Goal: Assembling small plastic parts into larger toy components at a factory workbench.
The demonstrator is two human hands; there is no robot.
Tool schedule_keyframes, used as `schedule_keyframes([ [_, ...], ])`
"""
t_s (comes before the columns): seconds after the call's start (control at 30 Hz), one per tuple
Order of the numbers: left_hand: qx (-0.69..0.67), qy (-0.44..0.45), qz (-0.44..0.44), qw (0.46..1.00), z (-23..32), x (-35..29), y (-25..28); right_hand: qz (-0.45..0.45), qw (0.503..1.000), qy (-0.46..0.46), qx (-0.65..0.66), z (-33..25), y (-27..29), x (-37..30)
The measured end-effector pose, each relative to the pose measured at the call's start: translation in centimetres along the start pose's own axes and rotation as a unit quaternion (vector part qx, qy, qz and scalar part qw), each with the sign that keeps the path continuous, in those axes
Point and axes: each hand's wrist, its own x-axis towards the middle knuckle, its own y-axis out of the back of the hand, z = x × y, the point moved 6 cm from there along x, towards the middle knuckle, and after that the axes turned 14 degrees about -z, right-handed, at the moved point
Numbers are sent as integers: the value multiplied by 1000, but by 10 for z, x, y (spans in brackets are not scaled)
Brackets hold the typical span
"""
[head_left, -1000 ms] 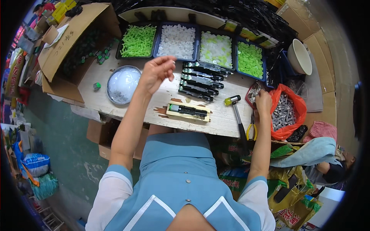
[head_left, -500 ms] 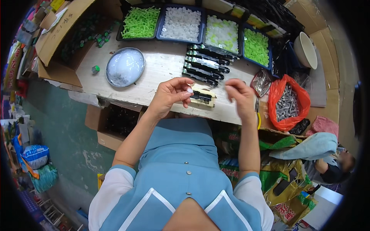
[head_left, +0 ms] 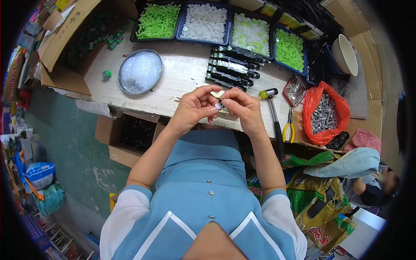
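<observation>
Both my hands meet over the front edge of the workbench, fingertips almost touching. My left hand (head_left: 193,107) is closed in a pinch, with a small whitish spot at its thumb tip that I cannot make out. Thumb and forefinger of my right hand (head_left: 242,110) are pressed together beside it; what they hold, if anything, is hidden. Beneath the fingers, a pale wooden block (head_left: 216,94) is mostly covered. Just beyond lies a row of several black, pen-like tool bodies (head_left: 232,68). To the right rests a hammer (head_left: 273,110) with a yellow and black head.
Along the back stand trays of green sticks (head_left: 158,21), white pieces (head_left: 204,24), mixed pieces (head_left: 250,34) and green pieces (head_left: 289,50). A round dish (head_left: 140,72) sits left. Yellow-handled pliers (head_left: 288,130) and a red bag (head_left: 308,117) of grey parts lie right.
My right hand has moved left to meet the left hand, pinching now. The hammer and the pliers show more fully where it was. The left hand has barely moved.
</observation>
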Motion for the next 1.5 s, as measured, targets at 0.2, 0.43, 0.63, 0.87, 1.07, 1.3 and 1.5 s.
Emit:
schedule_keyframes([
  [0.2,6,-8,3,1000,0,0,2,-13,999,21,-40,3,-3,3],
  [0.43,-4,-12,52,999,-7,-7,7,0,985,59,-164,2,-5,2],
  [0.63,-55,-30,91,994,-15,-10,11,49,971,69,-222,7,-8,-2],
  [0.87,-72,-50,103,991,-19,-10,11,41,925,144,-350,-7,-23,2],
  [1.07,19,3,119,993,-16,-7,12,58,875,189,-441,-5,-18,5],
  [1.3,251,-37,182,950,7,-8,43,25,792,140,-594,11,-15,15],
  [1.5,320,2,156,934,-1,-1,45,14,766,137,-628,19,-24,24],
])
